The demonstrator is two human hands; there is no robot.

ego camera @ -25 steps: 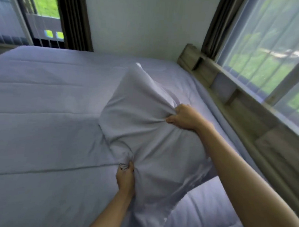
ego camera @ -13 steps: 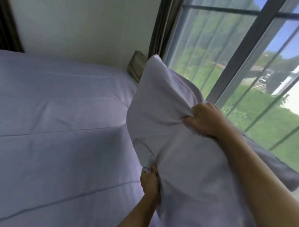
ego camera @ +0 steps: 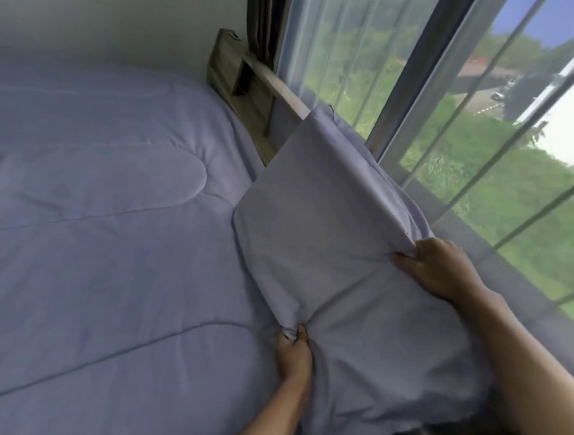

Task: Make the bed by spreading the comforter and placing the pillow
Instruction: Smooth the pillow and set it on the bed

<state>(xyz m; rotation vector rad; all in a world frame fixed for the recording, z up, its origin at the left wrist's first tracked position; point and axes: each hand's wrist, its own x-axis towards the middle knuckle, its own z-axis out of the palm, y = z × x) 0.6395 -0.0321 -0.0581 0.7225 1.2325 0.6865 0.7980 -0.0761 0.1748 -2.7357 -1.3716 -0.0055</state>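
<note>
To the left of both hands the comforter [ego camera: 97,242] lies spread flat, its quilted seams running smooth with only soft creases, so by my judgement that half of the job is done and the ground is ready to receive the pillow. Beyond the left hand, up and away from it, stands the wooden headboard [ego camera: 226,66] with an open cubby [ego camera: 244,80] in its face; the cubby is dark and I cannot tell whether anything sits in it. The left hand [ego camera: 293,352] is closed on a bunched fold at the pillow's near lower edge, fingers curled tight round the cloth, which likely steadies the bottom and steers it. Between the two hands the pillow [ego camera: 327,252] stands tilted on edge, its far corner rising past the headboard's rail, its face drawn into creases that run toward each grip. It fills a pillowcase [ego camera: 402,403] of the same pale lilac, whose slack, seemingly unfilled end hangs loose below the right wrist. Whether the pillow's lower edge touches the comforter is hidden. The right hand [ego camera: 437,273] grips the upper right edge, thumb across the front and fingers wrapped behind, probably bearing most of the weight. A hold at two opposite edges suits laying the pillow down square at the head end. Right of that hand runs the window [ego camera: 480,127], veiled by a sheer curtain.
</note>
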